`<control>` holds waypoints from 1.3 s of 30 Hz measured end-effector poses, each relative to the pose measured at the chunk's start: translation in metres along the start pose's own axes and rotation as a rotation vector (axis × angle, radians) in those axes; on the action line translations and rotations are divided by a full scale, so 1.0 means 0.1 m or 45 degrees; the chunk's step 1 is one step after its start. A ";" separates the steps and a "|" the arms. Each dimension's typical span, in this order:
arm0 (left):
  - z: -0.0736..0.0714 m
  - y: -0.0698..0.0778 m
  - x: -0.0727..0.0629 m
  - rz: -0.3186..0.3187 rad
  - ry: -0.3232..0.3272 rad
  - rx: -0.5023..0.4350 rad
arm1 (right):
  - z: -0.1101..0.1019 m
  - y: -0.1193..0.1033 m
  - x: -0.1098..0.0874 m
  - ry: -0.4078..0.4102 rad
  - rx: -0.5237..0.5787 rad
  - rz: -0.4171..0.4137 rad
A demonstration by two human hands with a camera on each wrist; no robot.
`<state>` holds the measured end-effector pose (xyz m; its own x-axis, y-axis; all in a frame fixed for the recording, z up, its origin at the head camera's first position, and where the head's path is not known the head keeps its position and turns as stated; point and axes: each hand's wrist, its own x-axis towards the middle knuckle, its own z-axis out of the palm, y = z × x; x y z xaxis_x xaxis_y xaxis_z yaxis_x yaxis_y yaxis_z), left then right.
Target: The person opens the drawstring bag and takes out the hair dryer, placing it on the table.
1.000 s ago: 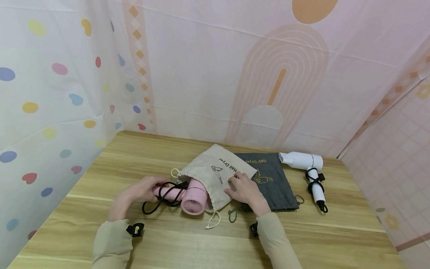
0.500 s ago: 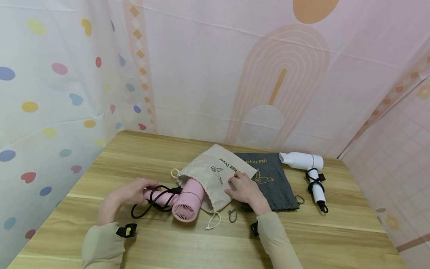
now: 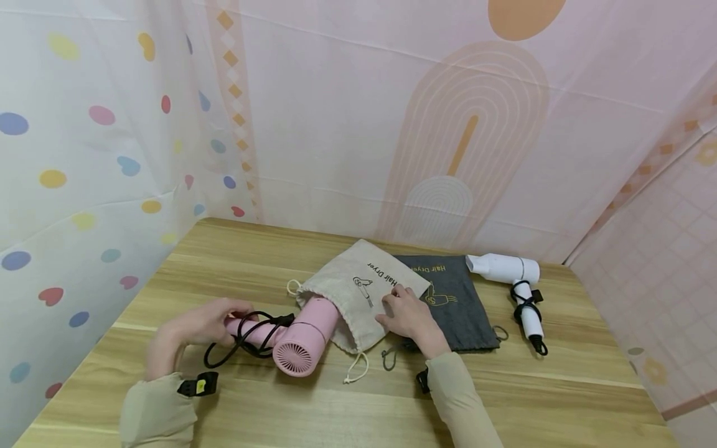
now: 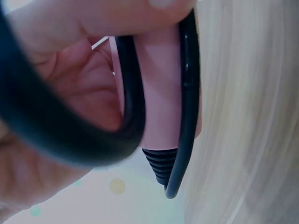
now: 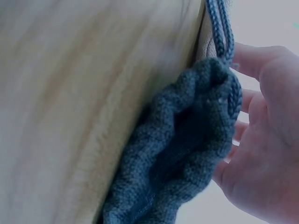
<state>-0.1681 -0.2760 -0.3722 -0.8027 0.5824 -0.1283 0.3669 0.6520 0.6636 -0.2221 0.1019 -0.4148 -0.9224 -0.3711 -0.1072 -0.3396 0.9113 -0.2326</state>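
A pink hair dryer [image 3: 310, 330] lies with its nozzle end inside the mouth of a beige drawstring bag [image 3: 350, 280]. Its round vented back faces the near side of the table. My left hand [image 3: 210, 320] grips the dryer's handle [image 4: 161, 88], where loops of black cord [image 4: 188, 93] hang loosely. On the bag's right part rests my right hand [image 3: 409, 314], fingers spread and slightly bent over the cloth. Beneath that bag's right corner lies a dark grey drawstring bag [image 3: 465, 317]; its gathered mouth [image 5: 173, 140] fills the middle of the right wrist view.
To the right, a white hair dryer [image 3: 504, 267] with black cord wound round its handle lies beside the grey bag. Drawstring loops, one white [image 3: 356, 368] and one grey [image 3: 389, 359], stick out onto the wooden table [image 3: 313, 410]. Patterned cloth [image 3: 336, 124] hangs behind.
My left hand has drawn the pink hair dryer leftward and toward me, so more of its body shows outside the beige bag. The right hand and both bags have stayed nearly still.
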 end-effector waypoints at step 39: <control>-0.01 -0.11 0.05 -0.035 0.265 -0.124 | 0.02 -0.05 -0.03 0.037 -0.028 -0.031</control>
<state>-0.1768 -0.2805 -0.3798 -0.8950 0.4460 0.0007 0.3045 0.6101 0.7315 -0.2170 0.0979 -0.4148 -0.9186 -0.3884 -0.0731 -0.3660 0.9057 -0.2137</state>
